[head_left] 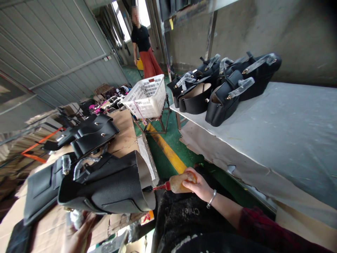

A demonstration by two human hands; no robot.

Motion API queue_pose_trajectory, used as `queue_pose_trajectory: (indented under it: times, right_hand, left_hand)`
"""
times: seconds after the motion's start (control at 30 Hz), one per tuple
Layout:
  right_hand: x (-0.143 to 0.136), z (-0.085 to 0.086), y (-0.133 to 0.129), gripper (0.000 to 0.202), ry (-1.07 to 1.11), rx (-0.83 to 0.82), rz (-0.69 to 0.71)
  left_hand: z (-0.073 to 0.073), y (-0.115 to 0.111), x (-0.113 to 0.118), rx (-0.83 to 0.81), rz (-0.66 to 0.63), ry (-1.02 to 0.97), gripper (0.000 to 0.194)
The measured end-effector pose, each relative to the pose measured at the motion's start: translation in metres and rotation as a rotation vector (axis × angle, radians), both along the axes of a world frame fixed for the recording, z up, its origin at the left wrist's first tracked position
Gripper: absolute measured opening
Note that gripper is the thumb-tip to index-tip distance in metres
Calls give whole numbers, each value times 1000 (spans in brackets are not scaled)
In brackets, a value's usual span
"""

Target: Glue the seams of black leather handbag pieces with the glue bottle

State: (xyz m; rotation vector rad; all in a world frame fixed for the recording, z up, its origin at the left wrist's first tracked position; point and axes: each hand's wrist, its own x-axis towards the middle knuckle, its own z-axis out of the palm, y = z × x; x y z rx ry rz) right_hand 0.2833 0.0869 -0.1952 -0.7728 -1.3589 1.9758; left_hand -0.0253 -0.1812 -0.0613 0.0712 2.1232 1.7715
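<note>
At lower left, more black leather bag pieces (96, 135) lie on the brown cardboard-covered table (122, 124), crowding behind the large black pebbled-leather bag (113, 186) in the lower left centre. At upper right, finished-looking black handbags (223, 105) with plastic-wrapped handles stand together on the grey-covered table (297, 119). A person in a red skirt (150, 63) stands at upper centre, behind the white perforated plastic basket (149, 102) (its contents are too unclear to name).

The large bag's mouth faces right, showing a pale lining. Just beside it, the right hand (199, 184) is closed around a translucent amber squeeze bottle (181, 183), its red nozzle pointing left at the bag's edge. The left hand (83, 232), partly curled at lower left, is under the bag by a plastic-wrapped part; how firmly it grips, I cannot tell.
</note>
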Motion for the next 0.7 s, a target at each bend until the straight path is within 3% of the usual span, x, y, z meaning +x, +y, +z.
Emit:
queue_pose_trajectory:
  times: [0.2,0.4,0.7]
  right_hand:
    - [-8,-2,-2,41,27,12,17]
    - [-16,-2,1,42,-2,4,-110]
    - [-13,-8,-8,49,37,-157,56]
  left_hand:
    - [-8,-8,-7,77,-33,-28,47]
    - [-4,-5,-3,99,-12,-26,49]
    - [-12,-11,-7,69,-32,-9,49]
